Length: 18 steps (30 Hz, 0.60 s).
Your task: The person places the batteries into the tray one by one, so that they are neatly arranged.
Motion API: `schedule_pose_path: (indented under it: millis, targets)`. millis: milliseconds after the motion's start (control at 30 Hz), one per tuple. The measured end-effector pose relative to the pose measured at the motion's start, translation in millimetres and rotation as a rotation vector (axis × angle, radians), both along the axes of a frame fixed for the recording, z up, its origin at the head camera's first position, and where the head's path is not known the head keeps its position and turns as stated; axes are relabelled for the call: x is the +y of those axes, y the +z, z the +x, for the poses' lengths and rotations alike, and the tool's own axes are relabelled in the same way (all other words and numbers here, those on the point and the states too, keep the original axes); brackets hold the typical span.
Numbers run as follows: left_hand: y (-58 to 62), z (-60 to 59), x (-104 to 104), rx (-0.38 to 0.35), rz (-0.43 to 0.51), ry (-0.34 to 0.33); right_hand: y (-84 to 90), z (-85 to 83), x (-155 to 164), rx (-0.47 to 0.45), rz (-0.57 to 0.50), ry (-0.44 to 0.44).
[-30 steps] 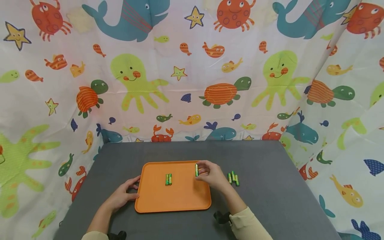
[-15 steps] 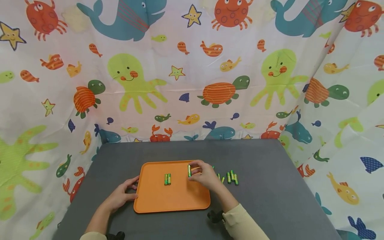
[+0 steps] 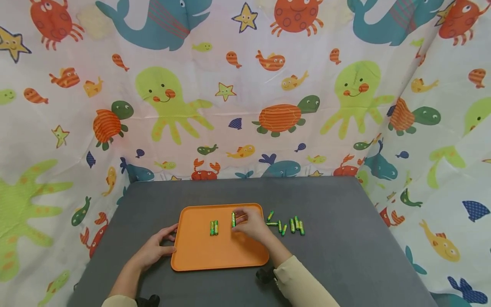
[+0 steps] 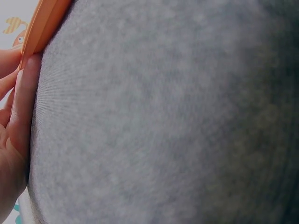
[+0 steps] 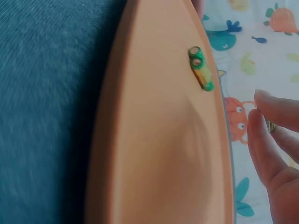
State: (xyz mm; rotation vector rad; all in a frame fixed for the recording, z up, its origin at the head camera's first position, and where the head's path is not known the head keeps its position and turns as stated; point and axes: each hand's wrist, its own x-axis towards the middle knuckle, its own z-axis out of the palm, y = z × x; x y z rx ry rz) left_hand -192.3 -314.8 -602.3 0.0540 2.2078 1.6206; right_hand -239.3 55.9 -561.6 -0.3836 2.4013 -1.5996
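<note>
Head view: the right hand [image 3: 251, 224] pinches one green battery [image 3: 233, 219] upright between thumb and fingertips, above the orange tray [image 3: 215, 256]. The left hand [image 3: 153, 247] is spread, thumb and fingers apart, touching the tray's left edge. Compared with the frame half a second ago, the right hand has moved left, nearer the paired batteries [image 3: 212, 228]; the loose batteries [image 3: 297, 222] on the grey table [image 3: 345, 256] are now less covered. Count: one tray; two batteries side by side on it; one in hand; seven on the table to the right — ten visible.

Left wrist view: thumb and fingers meet the tray rim.

Right wrist view: two batteries lie together on the tray. Thumb and fingers are nearly closed — the held battery appears only as a sliver, apparently between them.
</note>
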Motion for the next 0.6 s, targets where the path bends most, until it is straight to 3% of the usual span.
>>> schedule_pose_path:
  millis: [600]
  targets:
    - [2.1, -0.2, 1.9, -0.009, 0.000, 0.005, -19.8, -7.9, -37.3, 0.016, 0.142, -0.011]
